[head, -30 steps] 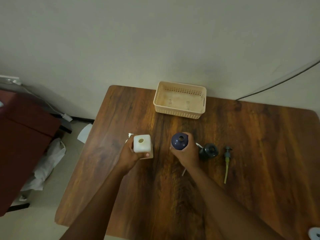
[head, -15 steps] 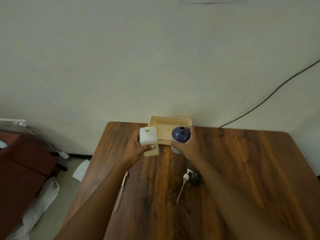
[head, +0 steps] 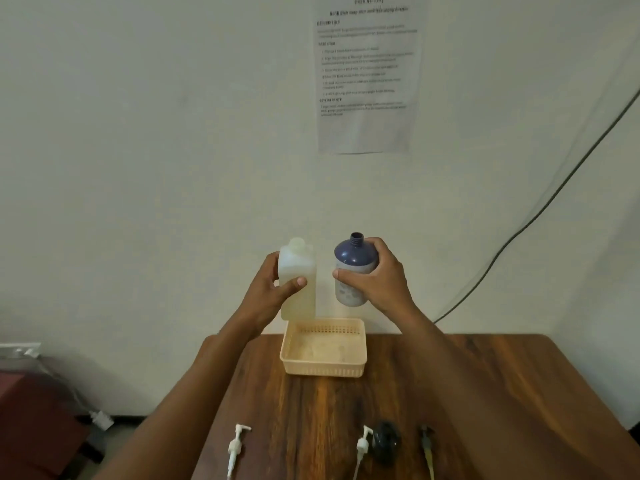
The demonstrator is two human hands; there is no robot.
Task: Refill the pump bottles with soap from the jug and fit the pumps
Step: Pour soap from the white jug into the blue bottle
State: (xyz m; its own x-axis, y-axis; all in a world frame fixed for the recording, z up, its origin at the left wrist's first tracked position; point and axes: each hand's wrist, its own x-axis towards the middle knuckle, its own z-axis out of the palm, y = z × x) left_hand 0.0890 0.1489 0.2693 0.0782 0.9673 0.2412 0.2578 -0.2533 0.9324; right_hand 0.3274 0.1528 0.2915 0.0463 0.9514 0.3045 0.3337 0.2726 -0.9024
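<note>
My left hand (head: 273, 289) grips a white square bottle (head: 298, 271), upright with its neck open, held high above the table. My right hand (head: 377, 282) holds a dark blue round bottle (head: 353, 261), also upright and uncapped, just right of the white one. Both hang in the air in front of the wall, above the beige basket (head: 323, 370). On the wooden table (head: 485, 393) lie two white pumps (head: 235, 446) (head: 363, 445), a dark bottle (head: 386, 441) and a dark pump with a yellowish tube (head: 427, 448).
A printed sheet (head: 367, 74) is taped to the wall and a black cable (head: 554, 199) runs down the wall at the right. A dark red piece of furniture (head: 31, 424) stands on the floor left of the table.
Both hands have lifted their bottles from the table up to well above the basket. The view has tilted upward, so the table items now sit at the bottom edge.
</note>
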